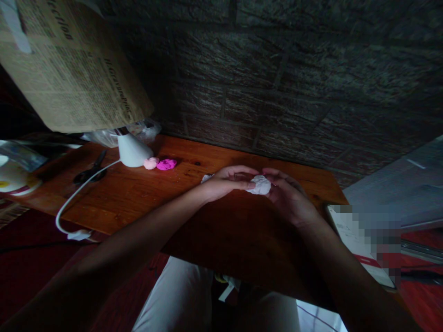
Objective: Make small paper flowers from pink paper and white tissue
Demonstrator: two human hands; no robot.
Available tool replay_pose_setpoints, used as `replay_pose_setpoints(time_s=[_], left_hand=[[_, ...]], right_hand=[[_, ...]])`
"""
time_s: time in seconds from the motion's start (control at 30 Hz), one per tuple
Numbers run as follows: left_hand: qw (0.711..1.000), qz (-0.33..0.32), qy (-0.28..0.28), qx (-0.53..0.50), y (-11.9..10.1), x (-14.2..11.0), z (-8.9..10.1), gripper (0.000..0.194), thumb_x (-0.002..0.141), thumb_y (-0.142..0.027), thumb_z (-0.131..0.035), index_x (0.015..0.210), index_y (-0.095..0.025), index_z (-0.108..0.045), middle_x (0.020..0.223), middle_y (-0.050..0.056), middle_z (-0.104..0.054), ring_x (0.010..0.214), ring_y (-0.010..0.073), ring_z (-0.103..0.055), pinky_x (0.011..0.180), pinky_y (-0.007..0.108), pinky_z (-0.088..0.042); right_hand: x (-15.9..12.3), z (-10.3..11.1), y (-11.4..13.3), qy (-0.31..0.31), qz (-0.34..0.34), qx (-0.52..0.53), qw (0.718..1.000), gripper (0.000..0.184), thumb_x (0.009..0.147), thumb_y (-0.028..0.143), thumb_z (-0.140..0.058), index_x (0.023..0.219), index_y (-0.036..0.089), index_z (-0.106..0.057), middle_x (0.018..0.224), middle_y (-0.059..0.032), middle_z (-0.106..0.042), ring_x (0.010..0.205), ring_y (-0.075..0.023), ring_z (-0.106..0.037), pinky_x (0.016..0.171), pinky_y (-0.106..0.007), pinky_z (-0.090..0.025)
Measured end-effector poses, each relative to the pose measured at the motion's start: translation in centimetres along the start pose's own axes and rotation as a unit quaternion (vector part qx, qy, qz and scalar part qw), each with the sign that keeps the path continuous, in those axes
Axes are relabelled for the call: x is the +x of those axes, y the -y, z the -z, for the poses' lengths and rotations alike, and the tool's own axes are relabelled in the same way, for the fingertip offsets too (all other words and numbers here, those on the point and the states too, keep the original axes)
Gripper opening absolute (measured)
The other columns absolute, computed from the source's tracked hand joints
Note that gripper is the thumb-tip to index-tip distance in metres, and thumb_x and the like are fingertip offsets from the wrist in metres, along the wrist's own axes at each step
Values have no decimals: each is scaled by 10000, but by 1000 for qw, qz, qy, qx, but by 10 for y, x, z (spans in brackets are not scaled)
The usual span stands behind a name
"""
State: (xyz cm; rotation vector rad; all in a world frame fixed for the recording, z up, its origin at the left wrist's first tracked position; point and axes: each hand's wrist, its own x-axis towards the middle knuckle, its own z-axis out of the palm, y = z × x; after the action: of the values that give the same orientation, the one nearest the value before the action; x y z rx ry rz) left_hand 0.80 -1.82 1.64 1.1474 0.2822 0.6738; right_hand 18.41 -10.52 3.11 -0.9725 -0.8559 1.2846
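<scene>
A lump of white modelling clay (260, 185) with a rough, creased surface is held over the wooden table between my two hands. My left hand (231, 181) grips its left side, with the thumb along the front and the fingers behind. Curled around the right side is my right hand (288, 195), its fingertips at the clay's upper edge. Part of another whitish lump (206, 178) shows behind my left wrist, mostly hidden. Farther left, a pale pink clay lump (151, 163) touches a magenta clay lump (166, 164) on the tabletop.
A lamp (133, 150) with a newsprint shade (79, 69) stands at the left, its white cord (71, 198) hanging over the front edge. Dark scissors (90, 173) and a white tub (15, 177) lie beyond it. A brick wall (242, 83) backs the table (138, 198). A white-and-red book-like item (353, 244) is at right.
</scene>
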Motion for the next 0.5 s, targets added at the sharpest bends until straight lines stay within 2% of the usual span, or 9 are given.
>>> replay_pose_setpoints(time_s=[0.2,0.5], left_hand=[[1000,0,-15,-11,6,2,1,415,603,-184,-911,990,-138,-769,964,70,-772,905,156,-692,973,348,-473],[999,3,-40,17,6,3,4,443,591,-192,-918,997,-138,-751,905,44,-773,830,131,-696,925,317,-488]], right_hand=[[1,0,-6,-28,23,-3,999,198,724,320,-842,910,289,-782,860,20,-727,808,-139,-650,760,-288,-532],[-1,-2,-10,-40,49,-25,998,207,744,348,-842,935,306,-776,890,24,-730,825,-132,-656,763,-270,-536]])
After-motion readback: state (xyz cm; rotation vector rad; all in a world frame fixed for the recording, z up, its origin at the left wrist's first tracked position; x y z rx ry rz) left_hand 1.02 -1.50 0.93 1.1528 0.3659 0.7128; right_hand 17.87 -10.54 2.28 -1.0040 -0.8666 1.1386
